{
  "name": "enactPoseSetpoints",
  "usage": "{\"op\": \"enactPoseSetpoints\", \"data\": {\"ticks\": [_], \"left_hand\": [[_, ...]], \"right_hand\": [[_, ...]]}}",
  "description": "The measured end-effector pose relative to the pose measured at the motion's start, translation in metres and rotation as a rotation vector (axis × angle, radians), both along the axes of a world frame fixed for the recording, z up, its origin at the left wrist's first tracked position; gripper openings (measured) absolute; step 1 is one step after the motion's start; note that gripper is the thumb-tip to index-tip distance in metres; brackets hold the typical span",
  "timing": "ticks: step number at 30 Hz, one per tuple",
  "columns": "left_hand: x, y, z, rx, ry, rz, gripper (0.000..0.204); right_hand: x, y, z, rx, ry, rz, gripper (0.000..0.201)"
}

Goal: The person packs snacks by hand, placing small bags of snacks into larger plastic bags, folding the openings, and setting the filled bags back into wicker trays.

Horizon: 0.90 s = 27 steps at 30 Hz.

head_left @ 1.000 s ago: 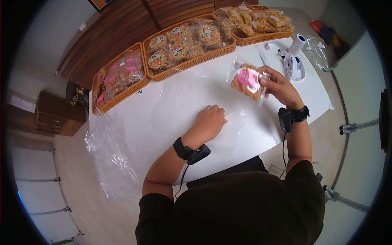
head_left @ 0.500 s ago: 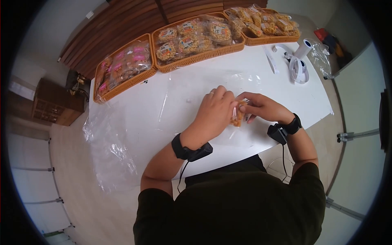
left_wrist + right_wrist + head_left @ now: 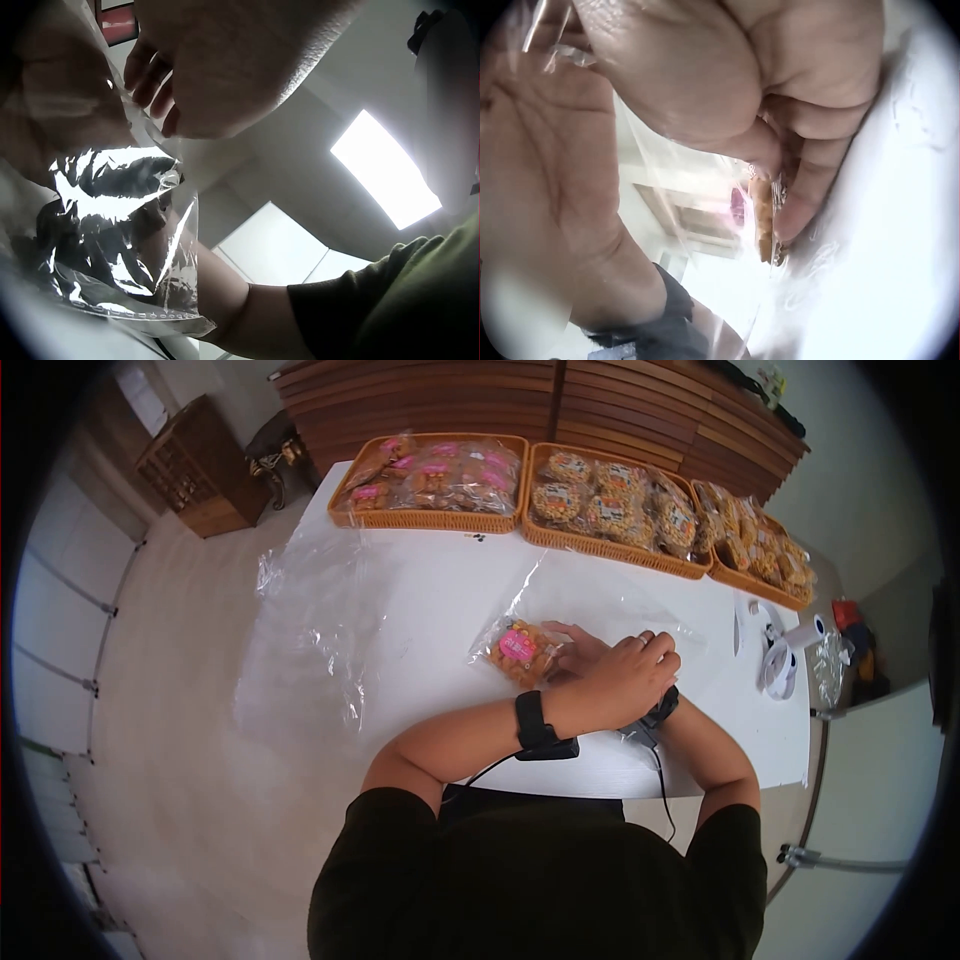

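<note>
My right hand (image 3: pixel 580 652) reaches left beneath my left wrist and pinches a small clear packet of golden-brown snacks (image 3: pixel 517 646) with a pink label. In the right wrist view its thumb and fingers grip the edge of that packet (image 3: pixel 763 217), and clear film stretches around them. My left hand (image 3: pixel 628 678) crosses over the right wrist, fingers curled at the edge of a clear plastic bag (image 3: pixel 560 582). From the left wrist, the bag's shiny film (image 3: pixel 112 202) appears right beside the left hand (image 3: pixel 240 67), with the right hand behind the film. The left fingertips are partly hidden.
Three wicker baskets line the back: one of pink-labelled packets (image 3: pixel 435 518), one of round snacks (image 3: pixel 620 553), one of smaller bags (image 3: pixel 765 582). Loose clear plastic (image 3: pixel 320 635) hangs over the table's left edge. A white label roll (image 3: pixel 805 632) and coiled strip (image 3: pixel 777 668) are at right.
The head view has turned left. My right hand has carried the snack packet from the right, leftward under my left arm. My left hand has lifted off the table and moved right over the right wrist.
</note>
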State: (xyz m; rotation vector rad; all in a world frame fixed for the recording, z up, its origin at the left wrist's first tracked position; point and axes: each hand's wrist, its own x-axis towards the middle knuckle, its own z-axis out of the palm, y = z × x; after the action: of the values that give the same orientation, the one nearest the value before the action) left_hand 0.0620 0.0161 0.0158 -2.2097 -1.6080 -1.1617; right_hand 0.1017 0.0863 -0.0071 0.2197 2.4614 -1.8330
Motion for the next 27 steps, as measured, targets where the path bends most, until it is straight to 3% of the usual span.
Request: {"op": "enactPoseSetpoints", "data": {"ticks": [2,6,8,10,11,14,16,17,19,20,21,24,25,27], "left_hand": [[-0.004,-0.001,0.002,0.002,-0.003,0.012,0.019],[-0.02,0.003,0.008,-0.152,-0.056,-0.089,0.022],[-0.045,0.006,0.022,-0.217,-0.21,-0.121,0.021],[-0.084,0.014,0.039,-0.184,-0.368,0.007,0.018],[-0.109,0.017,0.047,-0.087,-0.413,0.05,0.015],[-0.21,0.04,0.047,0.03,-0.583,0.366,0.007],[-0.283,0.044,0.039,0.133,-0.524,0.611,0.011],[-0.312,0.039,0.036,0.145,-0.489,0.757,0.013],[-0.362,0.023,0.028,0.111,-0.37,0.903,0.017],[-0.375,0.013,0.025,0.075,-0.137,1.051,0.025],[-0.384,0.005,0.025,-0.127,-0.229,1.141,0.044],[-0.41,-0.007,0.005,-0.183,-0.229,1.238,0.083],[-0.426,-0.005,-0.006,-0.221,-0.204,1.257,0.085],[-0.408,-0.016,0.012,-0.405,-0.159,1.241,0.081]], "right_hand": [[-0.002,0.001,0.0,-0.187,-0.106,-0.059,0.043],[-0.004,0.029,-0.058,-0.356,0.026,-0.054,0.04],[-0.01,0.035,-0.06,0.663,0.591,0.005,0.043],[0.005,0.027,-0.026,0.021,-0.175,-0.01,0.047],[0.009,0.019,-0.002,-0.067,-0.086,-0.092,0.051],[0.034,0.031,0.008,0.016,0.029,-0.069,0.054],[0.048,0.037,0.022,0.035,0.033,-0.061,0.052],[0.058,0.043,0.025,-0.004,-0.076,-0.042,0.049],[0.075,0.051,0.035,-0.029,-0.168,-0.036,0.046],[0.083,0.051,0.04,-0.045,-0.156,-0.052,0.043],[0.092,0.051,0.044,-0.061,-0.143,-0.067,0.039],[0.124,0.06,0.043,-0.155,-0.136,-0.119,0.036],[0.133,0.061,0.045,-0.145,-0.114,-0.13,0.036],[0.15,0.062,0.05,-0.157,-0.153,-0.23,0.035]]}}
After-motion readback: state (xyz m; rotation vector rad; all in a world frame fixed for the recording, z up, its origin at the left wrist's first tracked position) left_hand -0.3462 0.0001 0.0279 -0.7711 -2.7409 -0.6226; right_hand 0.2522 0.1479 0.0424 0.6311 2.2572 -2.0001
